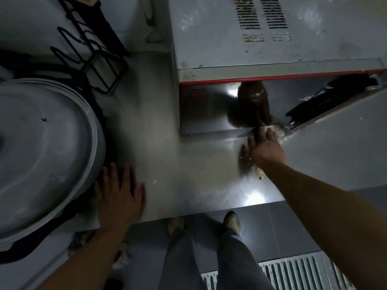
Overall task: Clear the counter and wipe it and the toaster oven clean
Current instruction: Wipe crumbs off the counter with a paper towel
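Both hands lie flat, fingers straight: left hand (119,195) beside the lidded pot (41,147), right hand (265,147) on crumbs (258,173).

the toaster oven (272,38) stood at the back right of the counter (167,122), a large pot lid (41,143) lay at the left, a wire rack (92,49) stood behind the lid, and crumbs (258,173) lay on the counter before the oven.
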`<state>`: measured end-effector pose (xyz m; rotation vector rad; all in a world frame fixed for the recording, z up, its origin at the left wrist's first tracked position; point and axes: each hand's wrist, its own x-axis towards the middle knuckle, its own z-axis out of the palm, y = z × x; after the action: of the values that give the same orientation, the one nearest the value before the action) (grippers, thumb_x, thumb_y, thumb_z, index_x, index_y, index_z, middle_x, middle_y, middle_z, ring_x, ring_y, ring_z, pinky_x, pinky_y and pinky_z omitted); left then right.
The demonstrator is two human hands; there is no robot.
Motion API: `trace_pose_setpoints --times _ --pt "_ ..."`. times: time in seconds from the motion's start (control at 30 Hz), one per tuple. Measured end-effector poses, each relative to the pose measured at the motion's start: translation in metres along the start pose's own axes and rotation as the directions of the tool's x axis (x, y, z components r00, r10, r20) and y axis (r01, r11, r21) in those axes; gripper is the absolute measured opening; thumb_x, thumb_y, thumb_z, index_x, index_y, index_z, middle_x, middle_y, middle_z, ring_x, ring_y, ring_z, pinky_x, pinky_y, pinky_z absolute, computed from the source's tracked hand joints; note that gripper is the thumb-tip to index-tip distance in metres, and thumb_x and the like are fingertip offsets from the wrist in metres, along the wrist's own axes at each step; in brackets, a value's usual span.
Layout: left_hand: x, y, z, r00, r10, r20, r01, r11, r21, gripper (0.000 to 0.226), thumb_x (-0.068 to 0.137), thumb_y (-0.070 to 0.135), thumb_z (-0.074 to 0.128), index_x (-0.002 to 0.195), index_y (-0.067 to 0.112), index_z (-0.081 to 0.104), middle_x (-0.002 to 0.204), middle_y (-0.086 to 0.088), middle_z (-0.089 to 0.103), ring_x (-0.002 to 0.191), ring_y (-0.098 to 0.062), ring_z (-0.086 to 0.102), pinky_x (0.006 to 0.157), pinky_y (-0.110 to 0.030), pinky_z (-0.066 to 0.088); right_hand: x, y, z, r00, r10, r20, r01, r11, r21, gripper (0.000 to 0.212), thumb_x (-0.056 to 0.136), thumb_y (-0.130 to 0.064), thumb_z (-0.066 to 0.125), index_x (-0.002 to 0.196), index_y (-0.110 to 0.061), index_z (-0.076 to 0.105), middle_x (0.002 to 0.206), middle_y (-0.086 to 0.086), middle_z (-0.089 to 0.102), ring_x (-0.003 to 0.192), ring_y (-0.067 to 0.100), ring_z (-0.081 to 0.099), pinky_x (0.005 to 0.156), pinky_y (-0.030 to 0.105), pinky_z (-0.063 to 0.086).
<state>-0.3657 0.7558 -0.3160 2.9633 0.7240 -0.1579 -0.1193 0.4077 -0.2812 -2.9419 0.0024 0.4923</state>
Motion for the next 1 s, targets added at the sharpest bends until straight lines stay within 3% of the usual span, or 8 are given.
trace_pose_setpoints --times 0.13,0.33,0.5,0.63,0.83,1.0 --pt "-0.007 -0.015 0.005 0.994 -0.082 0.067 0.082 0.997 0.005 0.077 0.097 0.057 0.020 0.155 0.009 0.034 0.160 -0.024 0.028 0.146 -0.041 0.024 0.116 -0.062 0.020 -0.029 -0.057 0.029 0.988 -0.157 -0.009 0.157 0.983 0.098 0.062 0.102 -0.046 0.035 0.158 -0.023 0.023 0.164 0.014 0.017 0.152 0.027 0.011 0.123 0.035 0.015" --pt "-0.010 -0.037 0.008 0.985 -0.122 0.119 0.127 0.991 -0.043 0.079 0.094 0.059 0.020 0.159 0.014 0.022 0.161 -0.022 0.025 0.144 -0.042 0.029 0.116 -0.056 0.024 -0.058 -0.150 0.059 0.904 -0.424 0.047 0.412 0.896 0.166 0.060 0.100 -0.040 0.040 0.156 -0.024 0.027 0.163 0.005 0.025 0.152 0.022 0.016 0.122 0.034 0.020" --pt "-0.009 -0.041 0.013 0.979 -0.128 0.160 0.145 0.984 -0.099 0.079 0.095 0.062 0.016 0.161 0.019 0.015 0.165 -0.016 0.019 0.148 -0.038 0.024 0.120 -0.053 0.022 -0.069 -0.197 0.071 0.855 -0.516 0.051 0.502 0.849 0.167 0.062 0.100 -0.032 0.043 0.157 -0.020 0.023 0.162 0.004 0.028 0.151 0.020 0.018 0.120 0.028 0.016" --pt "-0.008 -0.040 0.012 0.981 -0.120 0.154 0.139 0.984 -0.115 0.078 0.095 0.059 0.022 0.159 0.016 0.024 0.161 -0.020 0.027 0.145 -0.041 0.030 0.117 -0.055 0.027 -0.081 -0.216 0.081 0.825 -0.563 0.048 0.551 0.820 0.156 0.062 0.099 -0.028 0.046 0.157 -0.018 0.024 0.161 0.004 0.030 0.151 0.020 0.019 0.120 0.027 0.015" --pt "-0.008 -0.038 0.009 0.980 -0.111 0.163 0.126 0.988 -0.085 0.079 0.093 0.059 0.022 0.159 0.015 0.025 0.162 -0.019 0.028 0.144 -0.040 0.032 0.116 -0.054 0.027 -0.097 -0.220 0.092 0.777 -0.623 -0.086 0.628 0.762 0.154 0.049 0.092 -0.012 0.059 0.140 -0.011 0.055 0.143 0.012 0.055 0.136 0.031 0.046 0.115 0.033 0.030" --pt "-0.009 -0.039 0.009 0.984 -0.099 0.151 0.113 0.990 -0.090 0.078 0.093 0.058 0.025 0.157 0.014 0.029 0.159 -0.020 0.032 0.140 -0.042 0.036 0.113 -0.054 0.031 -0.124 -0.191 0.113 0.619 -0.774 -0.132 0.785 0.607 0.124 0.041 0.076 -0.005 0.072 0.116 -0.011 0.071 0.120 0.012 0.069 0.117 0.030 0.061 0.107 0.038 0.042"
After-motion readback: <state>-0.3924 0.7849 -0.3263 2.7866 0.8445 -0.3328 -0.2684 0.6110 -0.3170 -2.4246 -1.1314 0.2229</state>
